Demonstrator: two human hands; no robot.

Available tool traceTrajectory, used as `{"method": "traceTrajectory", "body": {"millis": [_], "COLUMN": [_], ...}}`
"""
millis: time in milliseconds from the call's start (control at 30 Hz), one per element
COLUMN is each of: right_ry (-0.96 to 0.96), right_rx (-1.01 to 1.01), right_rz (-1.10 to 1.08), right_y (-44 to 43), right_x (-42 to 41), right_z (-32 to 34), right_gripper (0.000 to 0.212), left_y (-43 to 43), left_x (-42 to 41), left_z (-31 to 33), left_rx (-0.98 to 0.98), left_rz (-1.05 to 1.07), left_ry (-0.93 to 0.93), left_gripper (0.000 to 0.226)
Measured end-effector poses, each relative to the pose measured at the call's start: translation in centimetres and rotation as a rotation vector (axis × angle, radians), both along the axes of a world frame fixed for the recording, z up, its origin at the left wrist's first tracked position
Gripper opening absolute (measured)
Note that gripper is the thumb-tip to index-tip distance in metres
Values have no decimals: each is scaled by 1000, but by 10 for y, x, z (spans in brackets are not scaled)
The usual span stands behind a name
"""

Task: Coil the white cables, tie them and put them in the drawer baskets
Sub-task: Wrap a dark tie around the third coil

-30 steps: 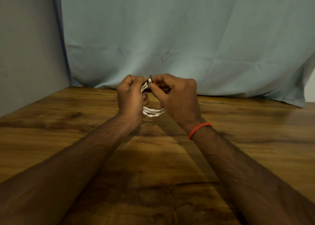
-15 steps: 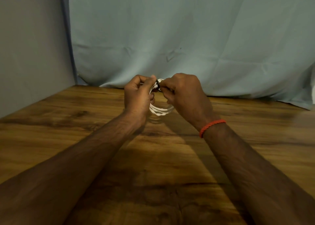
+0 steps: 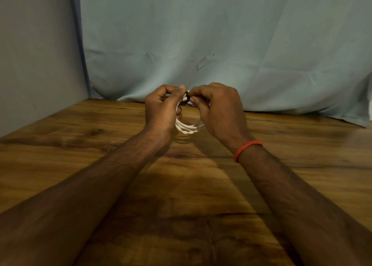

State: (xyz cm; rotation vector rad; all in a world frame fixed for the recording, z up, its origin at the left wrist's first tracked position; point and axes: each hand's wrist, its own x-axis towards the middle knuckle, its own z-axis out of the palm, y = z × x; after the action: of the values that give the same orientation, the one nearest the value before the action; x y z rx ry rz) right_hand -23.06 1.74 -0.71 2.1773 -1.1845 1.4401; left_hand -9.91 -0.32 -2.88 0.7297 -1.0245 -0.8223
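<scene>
A coiled white cable (image 3: 188, 128) hangs in several loops between my two hands, just above the wooden table (image 3: 181, 195). My left hand (image 3: 162, 108) grips the coil's upper left side with curled fingers. My right hand (image 3: 218, 108) pinches a small black tie (image 3: 187, 98) at the top of the coil, where the loops are bunched. Most of the coil's top is hidden by my fingers. No drawer or baskets are in view.
A pale blue cloth (image 3: 221, 44) hangs behind the table's far edge. A grey wall (image 3: 36, 54) stands at the left. A red cord bracelet (image 3: 247, 149) sits on my right wrist.
The view has shifted slightly, so hands and coil sit a little further right in it. My fingers keep working the black tie at the coil's top; both grips are unchanged.
</scene>
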Motion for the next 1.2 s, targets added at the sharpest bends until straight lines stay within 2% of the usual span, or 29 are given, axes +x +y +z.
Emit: {"method": "traceTrajectory", "body": {"millis": [100,267,400,500,733,1200], "right_ry": [-87,-355,-352,-276,95,333], "right_rx": [63,239,265,264,8,-117], "right_rz": [-2,72,122,123,-8,-110], "right_y": [1,-1,3,4,3,4], "right_x": [4,6,3,1,-3,-2], "right_z": [-2,0,4,6,8,13], "right_gripper": [14,13,10,12,17,17], "left_y": [-1,-1,-2,-2,-4,2], "left_x": [-2,-3,-2,-1,2,3], "left_z": [-2,-3,-3,-3,-1,3], "left_rx": [13,40,35,31,-1,-156], "left_rz": [25,36,2,-7,5,86], "left_ry": [-9,-10,33,55,5,-195], "left_gripper": [14,18,22,22,22,23]}}
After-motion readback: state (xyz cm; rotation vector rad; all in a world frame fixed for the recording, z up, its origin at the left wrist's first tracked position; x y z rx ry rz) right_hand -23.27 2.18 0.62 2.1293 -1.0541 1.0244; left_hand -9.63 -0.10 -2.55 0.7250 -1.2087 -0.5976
